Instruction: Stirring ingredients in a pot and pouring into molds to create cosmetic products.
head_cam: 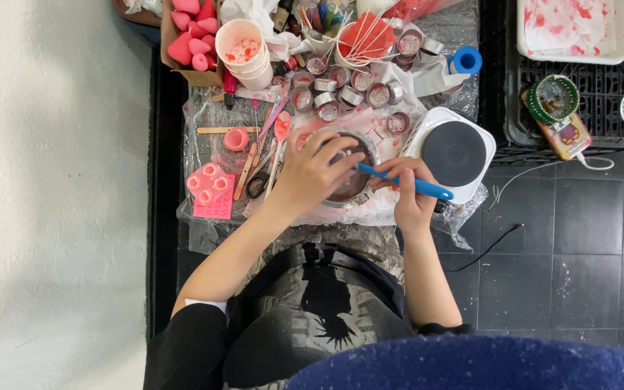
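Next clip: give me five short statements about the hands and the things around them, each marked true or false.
1. The right hand holds a blue-handled tool. True.
2. The left hand rests on the metal bowl. True.
3. The hot plate sits left of the bowl. False: it sits to the right.
4. The pink silicone mould is in the left hand. False: it lies on the table, apart.
5. Small round tins are clustered beyond the bowl. True.
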